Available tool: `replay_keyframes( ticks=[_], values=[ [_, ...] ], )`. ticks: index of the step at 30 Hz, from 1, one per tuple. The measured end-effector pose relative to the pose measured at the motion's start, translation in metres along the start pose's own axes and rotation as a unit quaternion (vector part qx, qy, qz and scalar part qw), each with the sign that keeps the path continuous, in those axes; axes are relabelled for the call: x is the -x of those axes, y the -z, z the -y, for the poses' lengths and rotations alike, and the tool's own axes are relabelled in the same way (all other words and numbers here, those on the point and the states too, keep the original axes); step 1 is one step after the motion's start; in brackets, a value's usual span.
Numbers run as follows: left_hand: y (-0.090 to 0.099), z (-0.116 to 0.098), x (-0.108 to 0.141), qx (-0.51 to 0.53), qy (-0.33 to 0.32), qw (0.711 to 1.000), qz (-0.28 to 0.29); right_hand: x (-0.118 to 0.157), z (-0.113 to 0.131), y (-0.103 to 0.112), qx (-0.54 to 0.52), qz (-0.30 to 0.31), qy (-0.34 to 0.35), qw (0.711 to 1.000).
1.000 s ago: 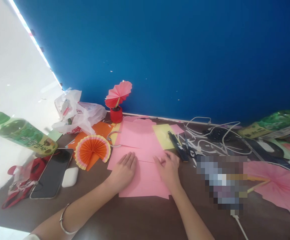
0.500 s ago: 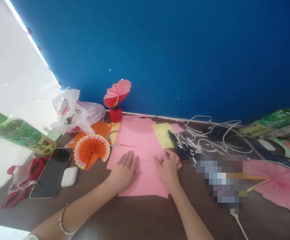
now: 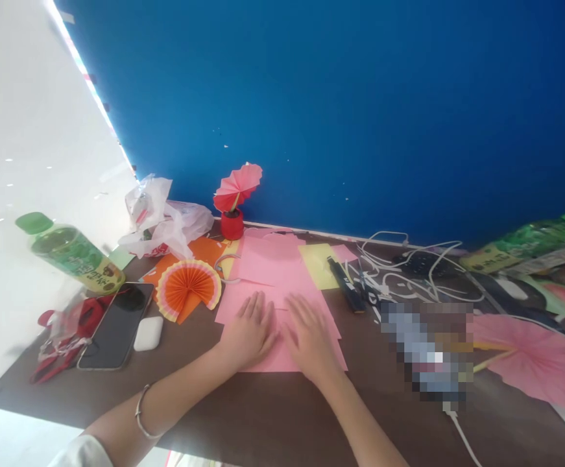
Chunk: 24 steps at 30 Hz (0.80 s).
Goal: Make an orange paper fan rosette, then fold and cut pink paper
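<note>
Several overlapping pink paper sheets (image 3: 285,292) lie in the middle of the dark table. On the left part of the front sheet rests my left hand (image 3: 250,329), flat with the fingers stretched forward. My right hand (image 3: 310,337) lies flat on the right part of it, fingers slightly spread, holding nothing. A yellow sheet (image 3: 318,264) sticks out behind on the right, with a black utility knife (image 3: 345,285) beside it. To the left of the sheets is an orange, pink and yellow pleated paper fan (image 3: 188,290).
A phone (image 3: 117,327), a white earbud case (image 3: 148,333) and a green-capped bottle (image 3: 75,256) are at left. A pink paper flower in a red pot (image 3: 232,226) and a plastic bag (image 3: 165,224) stand behind. Right are white cables (image 3: 428,275) and a pink pleated paper (image 3: 535,360).
My right hand has gone from curled fingers at the sheet's right edge to lying flat on it, closer to my left hand. The view has shifted slightly left.
</note>
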<state>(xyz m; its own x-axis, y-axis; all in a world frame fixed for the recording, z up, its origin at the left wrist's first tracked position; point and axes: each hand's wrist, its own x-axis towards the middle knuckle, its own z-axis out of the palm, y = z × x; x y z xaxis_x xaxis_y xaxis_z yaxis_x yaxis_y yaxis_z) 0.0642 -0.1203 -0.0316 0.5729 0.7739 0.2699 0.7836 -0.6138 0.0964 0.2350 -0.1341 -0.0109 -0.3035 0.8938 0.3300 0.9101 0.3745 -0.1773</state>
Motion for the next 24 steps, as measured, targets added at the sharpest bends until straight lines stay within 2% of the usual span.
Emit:
replay_keyframes(
  ticks=[3,6,11,21,24],
  values=[
    [-0.002,0.000,0.001,0.005,-0.001,1.000,-0.002,0.004,0.017,-0.002,-0.016,0.076,0.017,0.997],
    [-0.002,0.002,0.003,0.010,-0.005,1.000,0.000,0.006,0.026,-0.004,-0.015,0.111,-0.010,0.994],
    [-0.002,0.004,0.005,0.015,-0.010,1.000,-0.008,0.006,0.026,0.004,0.014,0.105,-0.057,0.993],
    [-0.001,0.004,0.005,-0.003,-0.006,1.000,-0.009,0.012,0.004,0.018,0.080,0.116,-0.111,0.984],
    [0.000,0.003,0.004,-0.004,-0.002,1.000,-0.006,0.011,0.001,0.020,0.089,0.095,-0.116,0.985]
  ],
)
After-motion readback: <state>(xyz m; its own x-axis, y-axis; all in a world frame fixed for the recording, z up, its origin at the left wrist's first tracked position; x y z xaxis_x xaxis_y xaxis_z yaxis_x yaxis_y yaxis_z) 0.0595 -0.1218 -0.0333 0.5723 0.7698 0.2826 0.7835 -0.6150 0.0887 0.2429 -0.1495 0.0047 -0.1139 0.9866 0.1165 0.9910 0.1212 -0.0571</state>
